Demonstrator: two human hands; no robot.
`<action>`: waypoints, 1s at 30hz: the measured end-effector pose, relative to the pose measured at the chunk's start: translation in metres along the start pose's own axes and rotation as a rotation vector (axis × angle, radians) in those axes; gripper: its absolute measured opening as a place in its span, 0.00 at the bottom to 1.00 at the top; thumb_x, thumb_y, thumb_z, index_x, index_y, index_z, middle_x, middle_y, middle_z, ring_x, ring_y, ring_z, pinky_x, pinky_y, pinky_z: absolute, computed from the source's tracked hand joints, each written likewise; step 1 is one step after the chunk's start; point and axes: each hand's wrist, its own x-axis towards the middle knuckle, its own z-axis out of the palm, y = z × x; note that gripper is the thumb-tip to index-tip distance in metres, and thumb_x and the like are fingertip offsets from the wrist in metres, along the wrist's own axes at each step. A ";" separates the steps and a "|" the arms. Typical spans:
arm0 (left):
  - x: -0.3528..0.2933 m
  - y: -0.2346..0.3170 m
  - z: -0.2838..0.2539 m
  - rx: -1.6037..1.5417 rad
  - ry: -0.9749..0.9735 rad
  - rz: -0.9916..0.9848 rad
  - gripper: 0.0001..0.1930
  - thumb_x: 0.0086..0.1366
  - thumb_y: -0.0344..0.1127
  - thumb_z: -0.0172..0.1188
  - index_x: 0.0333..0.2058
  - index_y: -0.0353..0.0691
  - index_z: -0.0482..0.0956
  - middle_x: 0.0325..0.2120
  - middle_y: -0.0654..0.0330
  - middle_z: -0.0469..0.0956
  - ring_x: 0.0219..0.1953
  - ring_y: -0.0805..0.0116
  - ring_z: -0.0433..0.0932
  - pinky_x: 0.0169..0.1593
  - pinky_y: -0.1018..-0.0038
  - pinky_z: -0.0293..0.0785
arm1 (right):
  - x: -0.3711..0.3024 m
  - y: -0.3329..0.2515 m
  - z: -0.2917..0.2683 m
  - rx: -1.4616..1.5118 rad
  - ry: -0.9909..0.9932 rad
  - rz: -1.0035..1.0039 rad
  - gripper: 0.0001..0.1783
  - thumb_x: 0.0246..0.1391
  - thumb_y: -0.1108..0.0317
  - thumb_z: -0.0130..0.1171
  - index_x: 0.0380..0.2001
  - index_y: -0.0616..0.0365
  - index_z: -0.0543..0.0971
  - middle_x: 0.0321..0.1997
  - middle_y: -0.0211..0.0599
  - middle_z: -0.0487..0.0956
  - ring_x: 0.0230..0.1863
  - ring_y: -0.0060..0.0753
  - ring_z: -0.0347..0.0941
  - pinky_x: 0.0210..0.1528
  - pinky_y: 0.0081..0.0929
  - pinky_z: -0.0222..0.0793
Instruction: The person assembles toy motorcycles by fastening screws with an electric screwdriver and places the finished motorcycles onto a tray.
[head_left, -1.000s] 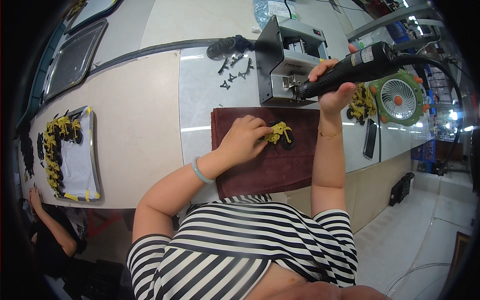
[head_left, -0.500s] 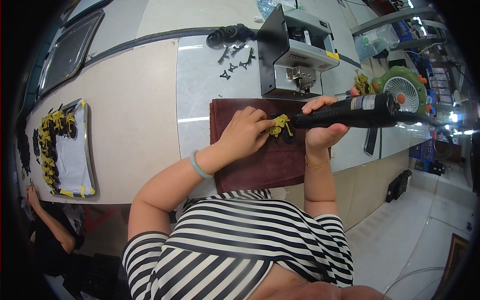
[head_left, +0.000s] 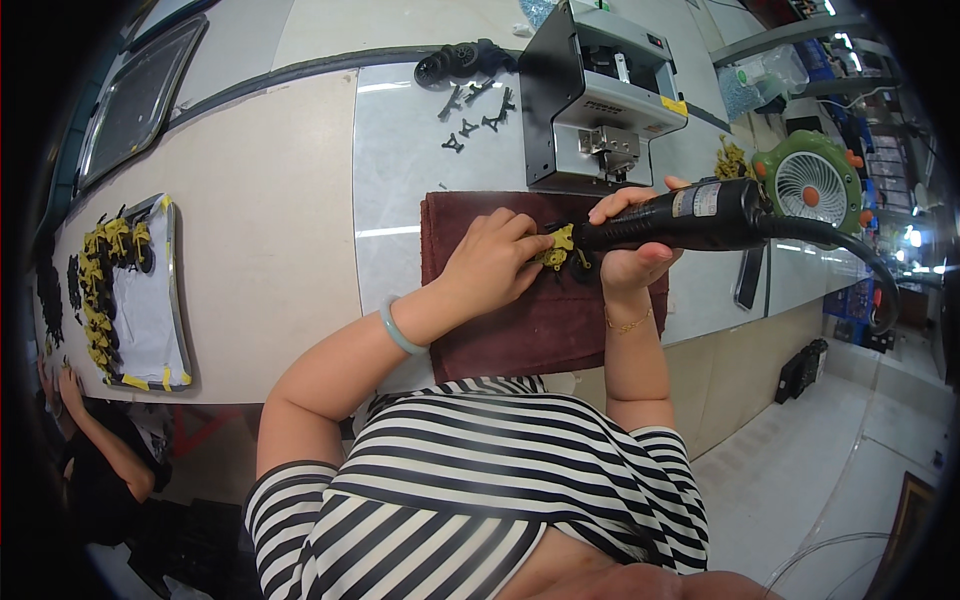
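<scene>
My left hand (head_left: 492, 258) pinches a small yellow-and-black toy motorcycle (head_left: 561, 246) over a maroon cloth (head_left: 510, 335). Wrapped around a black electric screwdriver (head_left: 725, 222) is my right hand (head_left: 630, 268). The screwdriver lies almost level in view, its front end against the toy's right side; whether the bit sits in a screw is hidden. A dark wheel shows at the toy's lower right.
Behind the cloth stands a grey and black screw feeder (head_left: 610, 130). Loose black plastic parts (head_left: 470, 128) lie to its left. A green fan (head_left: 810, 185) and a phone (head_left: 747, 278) are at right. At left, a tray (head_left: 150, 320) holds several yellow toys; a co-worker's arm (head_left: 105, 440) is beyond.
The screwdriver has moved left, its front end now meeting the toy. Its cable hangs in a curve at right. My left hand keeps its hold on the toy.
</scene>
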 end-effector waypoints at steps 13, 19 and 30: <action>-0.003 -0.001 -0.002 0.022 0.013 0.020 0.17 0.46 0.31 0.63 0.39 0.44 0.78 0.31 0.66 0.69 0.36 0.68 0.66 0.38 0.72 0.59 | 0.077 -0.018 -0.015 -0.068 0.152 -0.258 0.50 0.43 0.25 0.38 0.62 0.45 0.43 0.24 0.39 0.70 0.19 0.30 0.67 0.25 0.28 0.69; -0.002 0.000 -0.002 0.034 0.009 0.021 0.17 0.47 0.31 0.63 0.39 0.44 0.78 0.31 0.66 0.69 0.36 0.68 0.66 0.38 0.72 0.60 | 0.074 -0.004 -0.007 -0.021 0.068 -0.190 0.48 0.49 0.31 0.40 0.57 0.64 0.49 0.21 0.39 0.69 0.17 0.28 0.68 0.24 0.20 0.66; -0.002 0.000 -0.002 0.041 -0.006 0.009 0.17 0.46 0.31 0.63 0.39 0.45 0.78 0.31 0.66 0.69 0.37 0.68 0.67 0.38 0.71 0.59 | -0.018 -0.029 -0.029 -0.003 0.158 0.031 0.54 0.42 0.28 0.44 0.56 0.65 0.46 0.22 0.40 0.71 0.19 0.27 0.69 0.24 0.24 0.71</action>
